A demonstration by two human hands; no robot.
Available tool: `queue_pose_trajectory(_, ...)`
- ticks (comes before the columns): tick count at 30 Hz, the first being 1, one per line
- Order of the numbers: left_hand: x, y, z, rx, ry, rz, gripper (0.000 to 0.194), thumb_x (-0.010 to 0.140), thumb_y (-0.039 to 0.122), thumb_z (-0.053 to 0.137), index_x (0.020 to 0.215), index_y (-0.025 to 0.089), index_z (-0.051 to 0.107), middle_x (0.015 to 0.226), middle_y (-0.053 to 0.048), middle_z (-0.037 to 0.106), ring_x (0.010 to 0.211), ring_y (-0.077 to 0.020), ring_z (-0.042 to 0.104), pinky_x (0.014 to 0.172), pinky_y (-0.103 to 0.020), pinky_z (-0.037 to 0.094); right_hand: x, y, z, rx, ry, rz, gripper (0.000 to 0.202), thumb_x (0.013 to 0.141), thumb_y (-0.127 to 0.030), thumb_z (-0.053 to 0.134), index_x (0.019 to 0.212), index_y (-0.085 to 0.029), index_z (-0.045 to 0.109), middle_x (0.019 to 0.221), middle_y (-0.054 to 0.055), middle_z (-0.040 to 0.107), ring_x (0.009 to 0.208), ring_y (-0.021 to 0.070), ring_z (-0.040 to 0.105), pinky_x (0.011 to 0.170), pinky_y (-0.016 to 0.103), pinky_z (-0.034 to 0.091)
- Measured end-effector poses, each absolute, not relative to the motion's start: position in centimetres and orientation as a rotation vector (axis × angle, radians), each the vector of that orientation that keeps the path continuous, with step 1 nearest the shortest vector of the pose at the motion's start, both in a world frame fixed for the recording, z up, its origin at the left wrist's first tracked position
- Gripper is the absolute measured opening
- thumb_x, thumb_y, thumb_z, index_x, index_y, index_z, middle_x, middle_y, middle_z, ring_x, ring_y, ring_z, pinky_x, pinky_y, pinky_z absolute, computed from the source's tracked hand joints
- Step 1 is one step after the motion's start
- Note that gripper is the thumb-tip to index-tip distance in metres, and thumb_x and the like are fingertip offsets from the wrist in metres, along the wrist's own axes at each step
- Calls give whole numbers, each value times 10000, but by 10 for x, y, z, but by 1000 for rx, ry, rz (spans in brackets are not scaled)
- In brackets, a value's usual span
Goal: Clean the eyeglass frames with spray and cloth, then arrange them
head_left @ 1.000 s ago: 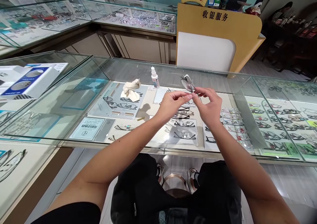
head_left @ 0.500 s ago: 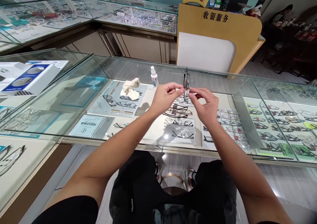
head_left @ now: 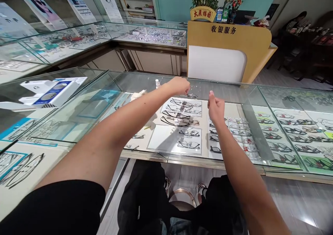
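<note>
Over the far part of the glass counter, my left hand (head_left: 180, 86) is closed with its fingers curled down. Whatever is in it, if anything, is hidden. Just below its fingertips shows a small pair of glasses (head_left: 191, 95); whether the hand touches it I cannot tell. My right hand (head_left: 216, 110) is apart to the right, fingers curled and thumb up, with nothing seen in it. A white spray bottle (head_left: 157, 84) stands beyond my left forearm. A cream cloth (head_left: 138, 95) lies partly hidden behind that forearm. Droplets dot the glass near my left hand.
The glass counter (head_left: 166, 155) spans the view, with several eyeglass frames (head_left: 189, 144) on trays inside. An open white-and-blue box (head_left: 56, 92) sits at left. Beyond stand a yellow cashier desk (head_left: 203, 37) and more showcases. A round stool (head_left: 182, 197) is below.
My hands have come apart, and the glasses they held between them no longer show there. The left hand is farther forward, the right slightly lower. The view has tilted up.
</note>
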State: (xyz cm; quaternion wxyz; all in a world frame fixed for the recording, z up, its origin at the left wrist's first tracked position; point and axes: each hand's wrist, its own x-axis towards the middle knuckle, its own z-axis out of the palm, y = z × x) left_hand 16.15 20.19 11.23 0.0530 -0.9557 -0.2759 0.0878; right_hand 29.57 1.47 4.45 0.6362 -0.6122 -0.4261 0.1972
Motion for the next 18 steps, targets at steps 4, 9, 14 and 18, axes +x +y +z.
queue_pose_trajectory(4, 166, 204, 104, -2895, -862, 348, 244, 738, 216, 722, 935, 203, 865, 1020, -131, 829, 994, -270, 709, 850, -321, 465, 293, 14, 46, -1369, -1013, 498, 785, 923, -926, 393, 508, -259, 382, 527, -15, 374, 529, 141, 334, 557, 342, 285)
queue_pose_trajectory(9, 172, 205, 98, -2849, -856, 439, 276, 734, 205, 730, 969, 219, 873, 1044, -128, 829, 1009, -291, 730, 864, -331, 484, 291, 12, 49, -1384, -1061, 493, 797, 939, -926, 329, 623, -238, 579, 504, -29, 406, 512, 143, 397, 575, 317, 369)
queue_pose_trajectory(14, 170, 194, 103, -2818, -860, 464, 295, 775, 201, 710, 1021, 219, 873, 1083, -139, 821, 1014, -307, 738, 862, -352, 496, 291, 12, 48, -1374, -1083, 504, 809, 945, -923, 304, 635, -232, 587, 490, -22, 435, 499, 143, 417, 572, 314, 388)
queue_pose_trajectory(18, 153, 184, 113, -2813, -874, 374, 286, 833, 225, 679, 1060, 220, 853, 1093, -131, 813, 1021, -305, 735, 846, -350, 492, 291, 13, 48, -1374, -1095, 528, 799, 943, -921, 332, 646, -230, 603, 478, -23, 433, 486, 141, 400, 542, 314, 359)
